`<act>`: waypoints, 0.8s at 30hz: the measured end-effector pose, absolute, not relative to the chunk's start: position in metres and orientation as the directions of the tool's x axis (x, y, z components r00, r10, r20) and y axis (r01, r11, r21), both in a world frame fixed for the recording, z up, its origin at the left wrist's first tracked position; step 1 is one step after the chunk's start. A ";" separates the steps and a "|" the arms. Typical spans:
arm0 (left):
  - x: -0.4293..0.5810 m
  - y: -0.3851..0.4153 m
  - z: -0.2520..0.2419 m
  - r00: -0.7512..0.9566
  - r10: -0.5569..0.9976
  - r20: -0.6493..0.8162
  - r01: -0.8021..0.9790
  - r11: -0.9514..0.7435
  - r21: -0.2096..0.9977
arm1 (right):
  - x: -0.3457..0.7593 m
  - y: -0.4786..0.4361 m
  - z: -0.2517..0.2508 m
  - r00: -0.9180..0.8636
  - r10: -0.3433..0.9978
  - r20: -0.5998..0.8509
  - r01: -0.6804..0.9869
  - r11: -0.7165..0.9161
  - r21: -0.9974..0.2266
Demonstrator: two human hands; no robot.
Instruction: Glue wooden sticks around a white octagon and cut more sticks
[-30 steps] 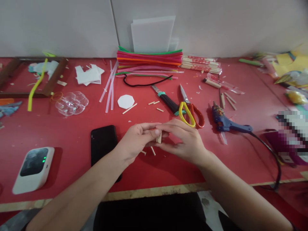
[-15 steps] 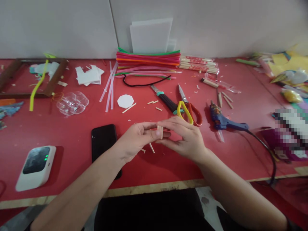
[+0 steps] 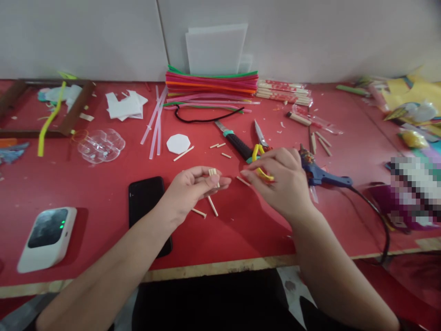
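Between the thumb and fingers of my left hand (image 3: 198,186) is a small bundle of short wooden sticks (image 3: 213,175). My right hand (image 3: 277,179) hangs to the right, in front of the scissors (image 3: 261,136); its thumb and forefinger tips are close together, and whether anything thin is between them is too small to make out. A loose wooden stick (image 3: 243,181) lies just left of those fingertips. Below my left hand another stick (image 3: 212,206) rests on the red table (image 3: 234,239). The blue glue gun (image 3: 324,176) lies right of my right hand.
A black phone (image 3: 146,202) lies left of my left wrist, with a white device (image 3: 48,236) farther left. Behind my hands are a cutter (image 3: 239,145), a white octagon (image 3: 178,143) and colourful pipe cleaners (image 3: 212,85). The glue gun's cable (image 3: 375,214) runs along the right.
My hands have moved apart: the right one has left the bundle and gone right, over the scissors. My left hand has shifted slightly left and up with the bundle.
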State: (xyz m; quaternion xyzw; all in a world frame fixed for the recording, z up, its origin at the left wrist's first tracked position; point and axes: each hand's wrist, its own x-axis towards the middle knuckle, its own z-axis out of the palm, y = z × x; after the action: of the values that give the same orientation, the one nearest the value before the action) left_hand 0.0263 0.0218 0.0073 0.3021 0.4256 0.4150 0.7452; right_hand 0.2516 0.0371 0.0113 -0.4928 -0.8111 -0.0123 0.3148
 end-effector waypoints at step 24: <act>0.025 0.027 0.012 0.080 0.902 -0.425 -0.548 0.396 0.737 | 0.281 0.026 0.031 -0.509 0.805 0.306 0.848 0.529 0.020</act>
State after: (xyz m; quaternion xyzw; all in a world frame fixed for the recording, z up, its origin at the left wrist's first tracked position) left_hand 0.0253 0.0268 0.0121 0.1987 0.4444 0.5124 0.7075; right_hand 0.2812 0.0259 0.0309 -0.4780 -0.8645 -0.0839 0.1307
